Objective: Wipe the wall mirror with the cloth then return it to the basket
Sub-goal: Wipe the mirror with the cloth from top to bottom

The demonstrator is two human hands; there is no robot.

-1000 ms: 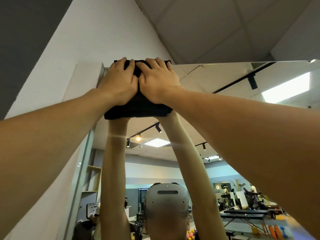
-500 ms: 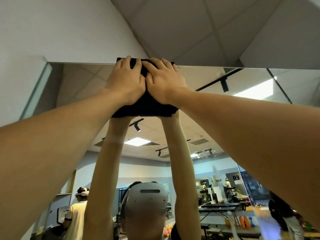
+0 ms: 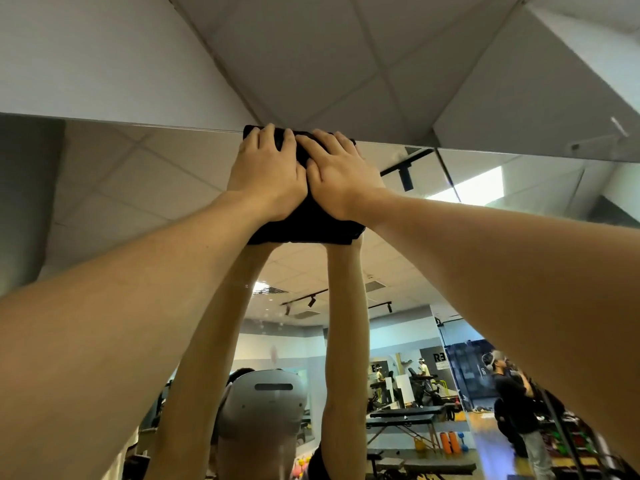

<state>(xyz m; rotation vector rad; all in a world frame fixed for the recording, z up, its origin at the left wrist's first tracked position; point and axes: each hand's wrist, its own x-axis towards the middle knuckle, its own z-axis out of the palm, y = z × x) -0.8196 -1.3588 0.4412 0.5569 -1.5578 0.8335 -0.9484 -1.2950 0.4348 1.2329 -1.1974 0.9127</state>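
A folded black cloth (image 3: 304, 228) lies flat against the wall mirror (image 3: 121, 202), right at the mirror's top edge. My left hand (image 3: 265, 173) and my right hand (image 3: 341, 174) press on it side by side, thumbs touching, fingers spread flat over the cloth. Both arms reach up high. The cloth's lower edge shows below my wrists; its middle is hidden under my hands. The basket is not in view.
Above the mirror's top edge runs a white wall (image 3: 104, 53) and a tiled ceiling (image 3: 346, 46). A vertical mirror seam (image 3: 446, 171) lies to the right. The glass reflects my arms, my headset and a gym with benches and people.
Both hands and the cloth have slid right along the mirror's top edge, away from the left wall corner. The hold on the cloth is unchanged.
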